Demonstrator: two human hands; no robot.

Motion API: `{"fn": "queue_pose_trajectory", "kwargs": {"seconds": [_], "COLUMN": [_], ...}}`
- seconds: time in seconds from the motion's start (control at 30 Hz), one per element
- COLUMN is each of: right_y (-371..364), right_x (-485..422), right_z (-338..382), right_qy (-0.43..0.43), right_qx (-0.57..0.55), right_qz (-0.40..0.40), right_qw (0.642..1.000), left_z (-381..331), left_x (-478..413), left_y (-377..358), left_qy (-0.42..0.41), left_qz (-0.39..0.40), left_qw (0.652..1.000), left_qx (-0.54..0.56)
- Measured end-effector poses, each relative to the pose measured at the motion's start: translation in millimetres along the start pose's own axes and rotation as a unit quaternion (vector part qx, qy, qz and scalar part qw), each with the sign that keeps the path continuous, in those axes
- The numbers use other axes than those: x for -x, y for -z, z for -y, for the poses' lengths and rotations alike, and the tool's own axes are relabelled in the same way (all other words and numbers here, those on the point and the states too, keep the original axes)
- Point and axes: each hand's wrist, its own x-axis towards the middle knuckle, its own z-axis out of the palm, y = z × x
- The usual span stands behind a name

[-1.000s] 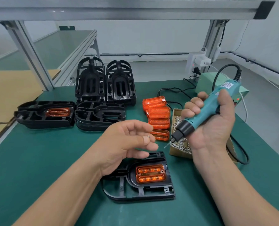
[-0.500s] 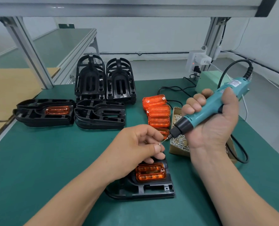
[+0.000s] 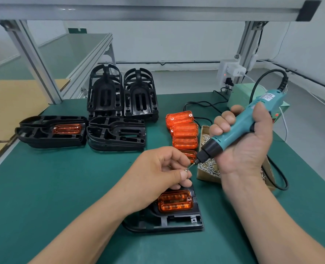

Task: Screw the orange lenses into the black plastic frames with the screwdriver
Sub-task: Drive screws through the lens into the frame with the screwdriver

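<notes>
A black plastic frame [image 3: 176, 222] lies on the green mat near me with an orange lens [image 3: 175, 202] seated in it. My left hand [image 3: 158, 171] hovers just above the frame's far edge and pinches a small screw [image 3: 186, 170] between thumb and fingertips. My right hand [image 3: 247, 147] grips the teal electric screwdriver [image 3: 239, 126], tilted down to the left. Its bit tip touches the screw. A row of loose orange lenses [image 3: 184, 129] lies behind my left hand, the nearest one partly hidden.
A cardboard box of screws [image 3: 208, 168] sits under the screwdriver. Black frames [image 3: 117, 135] are stacked at left, one with a lens [image 3: 67, 129], and more stand upright [image 3: 122, 94] behind. The screwdriver's black cable [image 3: 279, 178] loops at right near a green power unit [image 3: 239, 96].
My left hand closed from open fingers into a pinch on a screw. The screwdriver tip came down to the left and now meets that screw.
</notes>
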Motion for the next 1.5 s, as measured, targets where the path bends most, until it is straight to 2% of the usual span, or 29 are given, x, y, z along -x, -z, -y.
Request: {"fn": "queue_pose_trajectory", "kwargs": {"seconds": [0.27,0.5,0.63,0.83,0.93,1.03,1.33,1.5], "right_y": [-3.1,-4.3,-3.1,-0.9,0.2,1.4,1.0,-0.4], "right_x": [2.8,7.0,6.9,3.1,2.2,1.9,4.8,7.7], "right_z": [-1.3,-3.6,-4.5,-2.5,-1.2,-0.2,-2.7,-3.5], "right_qy": [0.010,0.015,0.012,-0.007,-0.018,-0.038,-0.098,-0.097], "right_qx": [0.042,0.074,0.070,0.038,0.028,0.036,0.102,0.134], "right_qz": [0.038,0.088,0.086,0.040,0.032,0.039,0.106,0.119], "right_qw": [0.998,0.993,0.994,0.998,0.999,0.998,0.984,0.979], "left_z": [6.1,10.6,10.8,9.6,7.2,8.6,8.3,8.6], "left_x": [-0.7,3.0,2.4,-0.1,-2.1,-4.9,0.8,2.5], "left_y": [-1.8,-5.4,-6.3,-0.2,11.7,26.3,18.6,17.1], "left_qy": [-0.021,-0.053,-0.041,-0.043,-0.056,-0.049,-0.034,0.002], "left_qz": [-0.031,-0.055,-0.055,-0.037,-0.068,-0.096,-0.034,0.030], "left_qw": [0.999,0.981,0.987,0.994,0.989,0.972,0.880,0.865], "left_qx": [-0.021,-0.177,-0.147,-0.093,-0.116,-0.209,-0.473,-0.502]}}
